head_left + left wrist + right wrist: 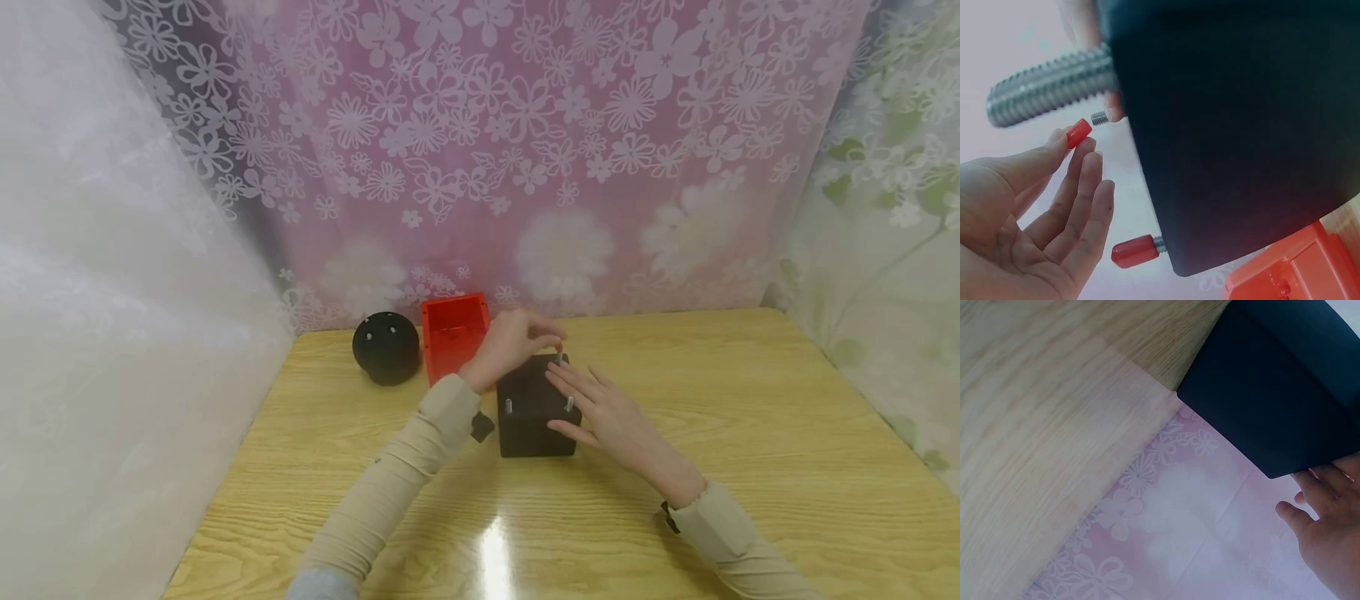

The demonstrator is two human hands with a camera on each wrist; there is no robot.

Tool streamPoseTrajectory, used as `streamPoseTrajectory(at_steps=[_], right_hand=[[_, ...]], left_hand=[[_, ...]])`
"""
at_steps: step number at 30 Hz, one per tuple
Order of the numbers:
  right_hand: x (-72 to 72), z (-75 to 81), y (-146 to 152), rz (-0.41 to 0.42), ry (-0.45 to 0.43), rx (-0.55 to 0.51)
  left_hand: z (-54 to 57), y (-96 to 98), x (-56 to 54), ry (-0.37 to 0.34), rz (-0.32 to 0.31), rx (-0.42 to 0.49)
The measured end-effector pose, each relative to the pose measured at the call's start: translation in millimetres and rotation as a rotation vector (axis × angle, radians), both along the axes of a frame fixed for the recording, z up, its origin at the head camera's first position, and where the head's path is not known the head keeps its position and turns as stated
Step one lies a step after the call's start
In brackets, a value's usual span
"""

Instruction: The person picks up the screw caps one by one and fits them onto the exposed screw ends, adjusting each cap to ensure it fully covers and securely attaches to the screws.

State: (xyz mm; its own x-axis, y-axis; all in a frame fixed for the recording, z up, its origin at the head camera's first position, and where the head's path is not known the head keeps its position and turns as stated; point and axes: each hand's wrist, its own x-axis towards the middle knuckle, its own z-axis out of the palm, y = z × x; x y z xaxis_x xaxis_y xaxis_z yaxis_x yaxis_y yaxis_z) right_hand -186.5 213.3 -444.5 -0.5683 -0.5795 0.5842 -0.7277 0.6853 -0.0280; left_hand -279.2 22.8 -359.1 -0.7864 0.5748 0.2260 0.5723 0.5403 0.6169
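A black block (537,435) with threaded metal studs on its top stands on the table. Between thumb and fingers, my left hand (512,340) pinches a small red cap (1079,133). The cap is right at the tip of a far-corner stud (1099,118), lined up with it. Another red cap (1135,251) sits over a stud at a different corner, while a near stud (1050,84) is bare. My right hand (617,423) rests against the right side of the block with its fingers extended, one fingertip close by the far stud.
Left of the block, a red open bin (454,343) stands against the patterned curtain (465,167). Farther left is a round black piece (386,354) with short metal studs on top. The wooden table (420,533) extends toward me.
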Motion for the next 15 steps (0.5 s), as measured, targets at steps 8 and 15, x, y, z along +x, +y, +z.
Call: streamPoseTrajectory(at_steps=[8,15], right_hand=[[0.2,1.6,-0.3,-0.001,-0.005,0.002],[1.2,2.5,-1.1,-0.007,-0.01,0.008]], left_hand=[[0.7,1.6,2.9,0.001,0.005,-0.032],[-0.2,3.3,2.8,0.042,0.003,-0.04]])
